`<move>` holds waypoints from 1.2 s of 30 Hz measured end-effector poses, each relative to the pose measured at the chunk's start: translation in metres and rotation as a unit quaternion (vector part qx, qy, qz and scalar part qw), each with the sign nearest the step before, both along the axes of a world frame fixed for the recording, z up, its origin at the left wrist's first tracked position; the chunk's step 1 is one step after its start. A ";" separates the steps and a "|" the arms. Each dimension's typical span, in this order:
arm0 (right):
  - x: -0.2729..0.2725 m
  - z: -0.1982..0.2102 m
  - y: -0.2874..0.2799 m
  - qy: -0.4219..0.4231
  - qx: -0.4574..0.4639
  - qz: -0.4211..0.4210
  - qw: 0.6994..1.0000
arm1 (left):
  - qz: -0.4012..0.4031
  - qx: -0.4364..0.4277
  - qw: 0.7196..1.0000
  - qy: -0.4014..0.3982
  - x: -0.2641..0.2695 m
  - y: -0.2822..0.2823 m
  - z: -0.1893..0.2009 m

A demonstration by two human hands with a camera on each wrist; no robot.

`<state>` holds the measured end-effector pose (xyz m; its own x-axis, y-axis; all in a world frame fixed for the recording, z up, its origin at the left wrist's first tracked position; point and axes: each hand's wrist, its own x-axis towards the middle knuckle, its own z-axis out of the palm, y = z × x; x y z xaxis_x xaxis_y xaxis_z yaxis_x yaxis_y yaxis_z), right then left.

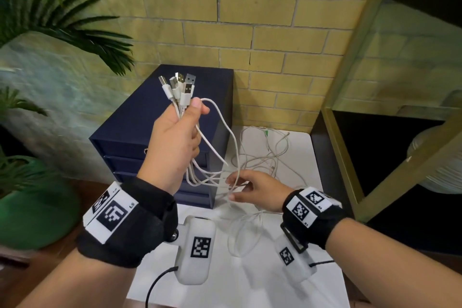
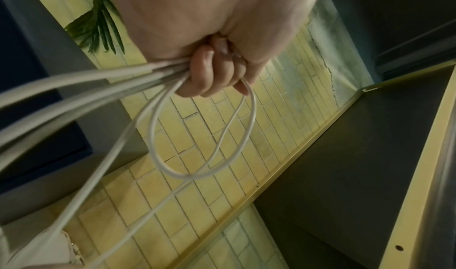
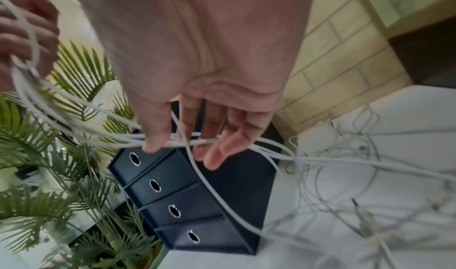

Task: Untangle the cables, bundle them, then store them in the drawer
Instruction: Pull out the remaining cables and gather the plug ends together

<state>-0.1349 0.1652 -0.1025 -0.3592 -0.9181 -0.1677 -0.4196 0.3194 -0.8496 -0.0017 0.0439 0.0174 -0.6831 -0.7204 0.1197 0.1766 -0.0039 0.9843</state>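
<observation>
My left hand (image 1: pixel 178 130) is raised above the table and grips several white USB cables (image 1: pixel 211 150) just below their plugs (image 1: pixel 178 86), which stick up out of the fist. In the left wrist view the curled fingers (image 2: pixel 212 74) clamp the cable strands (image 2: pixel 98 84). The cables hang down to my right hand (image 1: pixel 246 187), lower and to the right. Its fingers (image 3: pixel 217 146) are loosely spread, with strands (image 3: pixel 187 141) running between thumb and fingers. The rest of the cables lie tangled (image 1: pixel 265 152) on the white table. The dark blue drawer unit (image 1: pixel 160 120) stands behind my hands, its drawers (image 3: pixel 172 193) closed.
A white table (image 1: pixel 300 270) carries the drawer unit and the tangle. A green pot (image 1: pixel 32 207) with palm fronds stands on the left. A yellow brick wall (image 1: pixel 250 20) is behind. A gold-framed shelf (image 1: pixel 350 82) stands on the right.
</observation>
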 end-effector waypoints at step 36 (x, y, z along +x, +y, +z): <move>-0.122 0.080 0.020 0.184 0.047 -0.267 0.945 | 0.015 0.026 0.999 0.021 0.019 -0.024 -0.010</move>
